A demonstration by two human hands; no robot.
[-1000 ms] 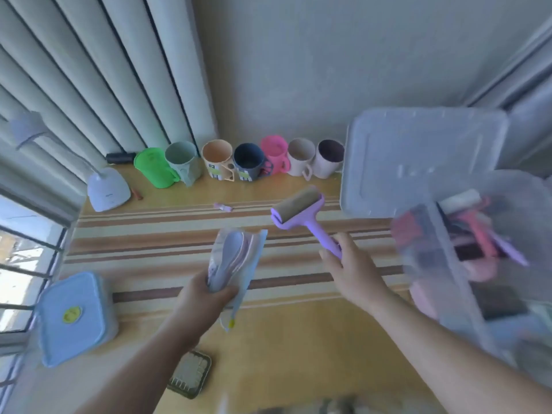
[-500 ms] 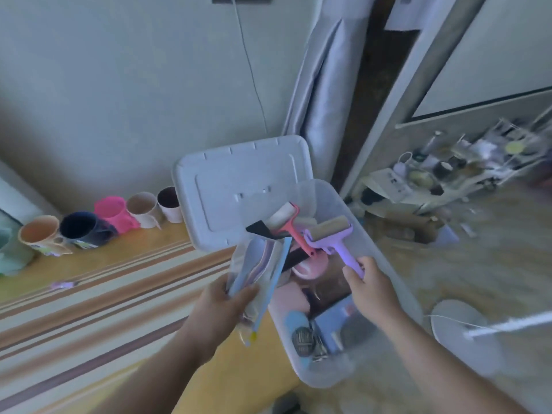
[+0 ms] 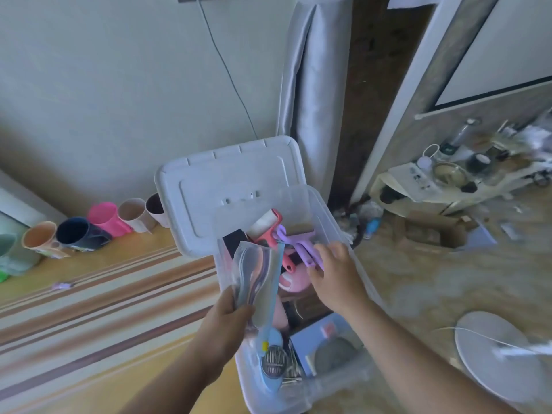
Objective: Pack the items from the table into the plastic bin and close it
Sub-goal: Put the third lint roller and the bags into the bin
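The clear plastic bin (image 3: 339,234) stands open beside the table's right end, and its white lid (image 3: 227,186) leans upright behind it. My right hand (image 3: 334,276) holds the handle of a purple lint roller (image 3: 298,239) low inside the bin, beside a pink lint roller (image 3: 267,225). Over the bin's left rim, my left hand (image 3: 227,327) grips a clear packet of spoons (image 3: 257,279). A blue box (image 3: 322,339), a round needle case (image 3: 273,361) and pink items lie in the bin.
Several mugs (image 3: 101,219) line the wall on the striped wooden table (image 3: 98,309), where a small purple item (image 3: 61,285) also lies. To the right on the floor are a round white base (image 3: 501,354) and a cluttered low shelf (image 3: 433,180).
My view swung right from the table to the bin. Both hands carried their items over it, and the purple roller went down into the bin beside the pink one.
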